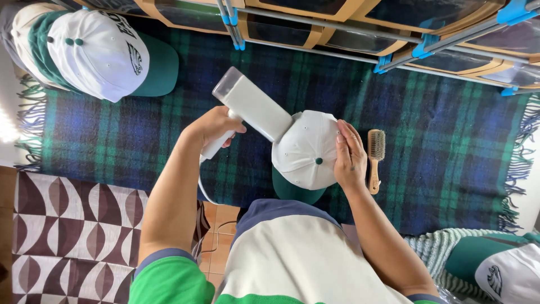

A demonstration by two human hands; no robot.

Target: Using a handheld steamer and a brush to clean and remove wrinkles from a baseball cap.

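My left hand grips the handle of a white handheld steamer, whose head presses against a white cap with a green brim. The cap lies on a blue and green plaid blanket. My right hand rests flat on the cap's right side, holding it steady. A thin cord runs down from the steamer's handle.
A wooden brush lies just right of my right hand. A stack of white and green caps sits at the top left; another cap is at the bottom right. A rack with blue clips runs along the top. A patterned rug lies bottom left.
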